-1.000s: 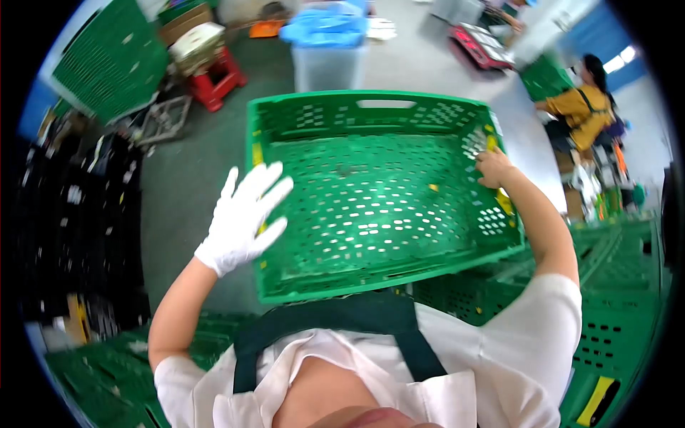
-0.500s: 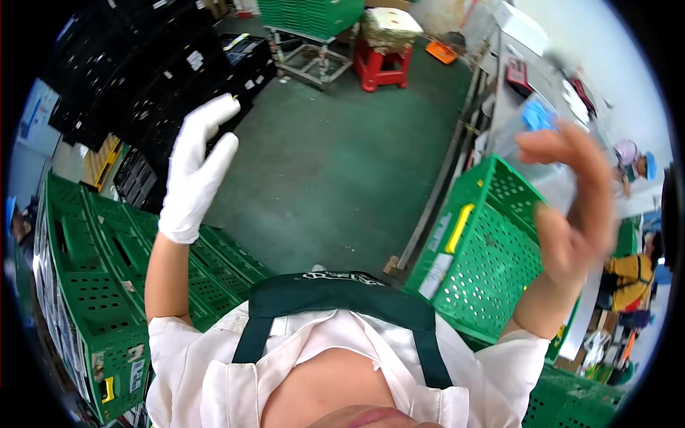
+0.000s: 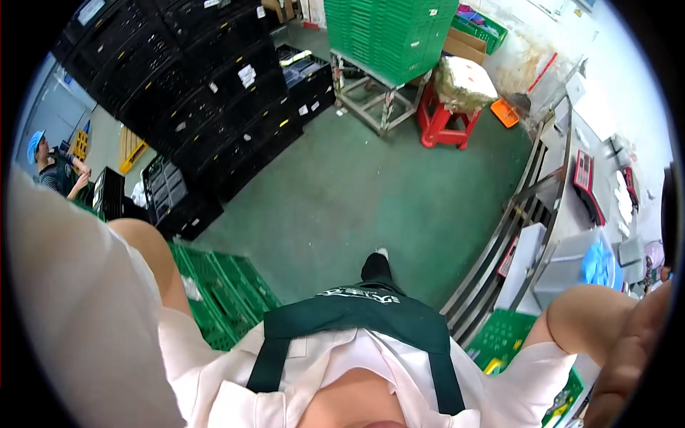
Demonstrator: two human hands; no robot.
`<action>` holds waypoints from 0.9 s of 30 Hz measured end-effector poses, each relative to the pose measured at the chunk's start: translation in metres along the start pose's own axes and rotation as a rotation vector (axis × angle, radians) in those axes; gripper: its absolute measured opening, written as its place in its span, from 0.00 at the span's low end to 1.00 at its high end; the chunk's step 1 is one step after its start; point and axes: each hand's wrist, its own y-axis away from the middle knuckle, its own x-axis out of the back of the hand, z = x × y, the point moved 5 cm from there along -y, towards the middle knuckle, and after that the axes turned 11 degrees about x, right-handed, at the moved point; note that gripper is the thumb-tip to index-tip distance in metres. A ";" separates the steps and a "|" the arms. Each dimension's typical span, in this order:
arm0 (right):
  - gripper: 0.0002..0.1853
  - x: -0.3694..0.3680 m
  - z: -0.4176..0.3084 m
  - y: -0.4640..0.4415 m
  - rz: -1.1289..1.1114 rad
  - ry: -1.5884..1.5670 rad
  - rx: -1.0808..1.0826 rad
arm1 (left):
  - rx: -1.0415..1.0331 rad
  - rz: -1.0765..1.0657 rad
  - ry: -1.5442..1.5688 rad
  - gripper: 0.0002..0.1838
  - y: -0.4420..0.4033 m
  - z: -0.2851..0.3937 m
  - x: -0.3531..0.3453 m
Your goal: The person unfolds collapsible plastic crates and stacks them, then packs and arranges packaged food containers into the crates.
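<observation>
My left hand [image 3: 78,307], in a white glove, looms large and blurred at the left edge, very close to the camera; its fingers cannot be made out. At the lower right edge, my bare right hand [image 3: 635,357] is also raised close to the camera and partly cut off by the dark rim. Whether either hand holds anything is hidden. Below my right forearm stands a green perforated crate [image 3: 499,335]. Stacked green crates [image 3: 221,285] are beside my left arm.
Tall stacks of black crates [image 3: 207,93] stand at the left. Ahead are green crates [image 3: 389,36] on a metal frame and a red stool [image 3: 446,121] bearing a wrapped block. A bench with red scales [image 3: 586,187] runs along the right. A co-worker [image 3: 57,167] is at far left.
Both hands have come up from in front of me to the edges of the view, close to the camera. The view has shifted, and a dark-clad leg now shows below the apron.
</observation>
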 end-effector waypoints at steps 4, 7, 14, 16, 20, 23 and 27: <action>0.20 -0.001 0.093 0.008 0.020 0.103 -0.004 | 0.012 0.050 -0.188 0.21 -0.030 -0.056 -0.028; 0.19 -0.012 0.157 0.017 0.067 0.189 -0.028 | 0.006 0.122 -0.340 0.21 -0.046 -0.100 -0.039; 0.18 -0.094 0.276 0.042 0.175 0.194 -0.050 | -0.016 0.227 -0.512 0.21 -0.074 -0.218 -0.061; 0.17 -0.127 0.314 0.049 0.177 0.183 -0.037 | -0.028 0.245 -0.516 0.21 -0.078 -0.259 -0.072; 0.16 -0.186 0.381 0.045 0.170 0.139 -0.029 | -0.033 0.240 -0.444 0.21 -0.092 -0.337 -0.099; 0.16 -0.218 0.417 0.041 0.184 0.126 -0.004 | -0.066 0.242 -0.411 0.21 -0.104 -0.385 -0.113; 0.15 -0.242 0.468 0.029 0.203 0.157 0.016 | -0.099 0.222 -0.342 0.21 -0.130 -0.447 -0.142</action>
